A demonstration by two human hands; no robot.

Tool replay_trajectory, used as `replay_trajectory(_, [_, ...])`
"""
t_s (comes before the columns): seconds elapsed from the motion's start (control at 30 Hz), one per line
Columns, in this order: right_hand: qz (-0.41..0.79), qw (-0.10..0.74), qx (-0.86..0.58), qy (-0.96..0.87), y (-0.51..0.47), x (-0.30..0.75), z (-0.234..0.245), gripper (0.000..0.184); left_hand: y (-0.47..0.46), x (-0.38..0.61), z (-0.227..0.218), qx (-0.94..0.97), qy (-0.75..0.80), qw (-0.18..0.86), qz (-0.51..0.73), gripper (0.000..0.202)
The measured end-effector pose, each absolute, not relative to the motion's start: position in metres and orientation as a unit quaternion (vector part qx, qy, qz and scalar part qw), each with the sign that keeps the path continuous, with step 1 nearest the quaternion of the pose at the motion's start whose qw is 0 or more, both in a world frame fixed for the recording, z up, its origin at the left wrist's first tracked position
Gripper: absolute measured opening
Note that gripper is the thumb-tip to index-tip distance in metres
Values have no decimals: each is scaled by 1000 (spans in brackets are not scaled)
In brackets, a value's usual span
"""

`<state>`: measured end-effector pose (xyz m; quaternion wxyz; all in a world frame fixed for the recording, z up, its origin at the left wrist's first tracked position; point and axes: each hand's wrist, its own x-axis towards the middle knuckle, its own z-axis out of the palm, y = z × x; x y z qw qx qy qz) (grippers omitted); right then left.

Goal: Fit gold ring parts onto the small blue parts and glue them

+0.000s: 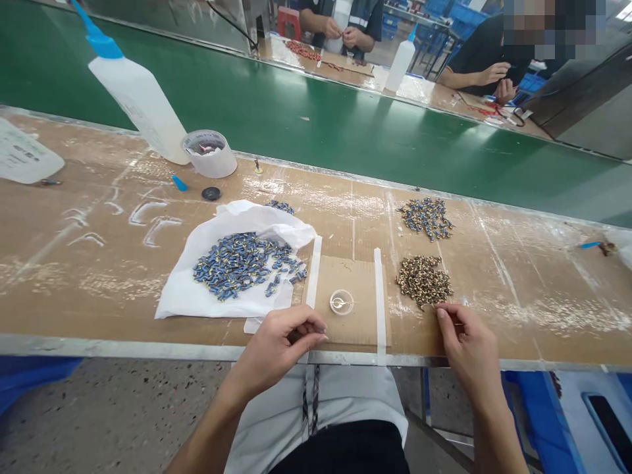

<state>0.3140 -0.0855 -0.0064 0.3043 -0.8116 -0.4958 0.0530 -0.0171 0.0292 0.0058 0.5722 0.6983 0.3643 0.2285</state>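
My left hand (pixel 282 345) is closed in a pinch over the near edge of a cardboard piece (pixel 363 280); anything between its fingertips is too small to make out. My right hand (pixel 468 345) pinches at the near edge of a pile of small brown-and-gold parts (pixel 423 282), and what it grips there is hidden. Between the hands, a small clear round dish (pixel 342 302) rests on the cardboard with a thin stick lying across it. Left of the dish, a heap of small blue-and-yellow parts (pixel 237 263) lies on a white sheet (pixel 180 299).
More small blue parts form a pile (pixel 427 217) behind the brown one. A white squeeze bottle (pixel 143 105), a tape roll (pixel 210 155) and a black cap (pixel 211 193) stand at back left. Beyond runs a green belt (pixel 276 105), with two people working across it.
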Motion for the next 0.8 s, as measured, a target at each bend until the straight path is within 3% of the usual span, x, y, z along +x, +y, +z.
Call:
replay_trajectory(0.2, [105, 268, -741, -606, -75, 315, -2, 24, 26, -18, 8, 699, 366, 568, 233, 10])
replay_trajectory(0.43, [82, 214, -718, -657, -70, 317, 3, 23, 23, -20, 7, 713, 357, 554, 239, 7])
replay_trajectory(0.8, [50, 224, -701, -675, -78, 307, -6, 20, 25, -18, 10, 730, 349, 538, 236, 7])
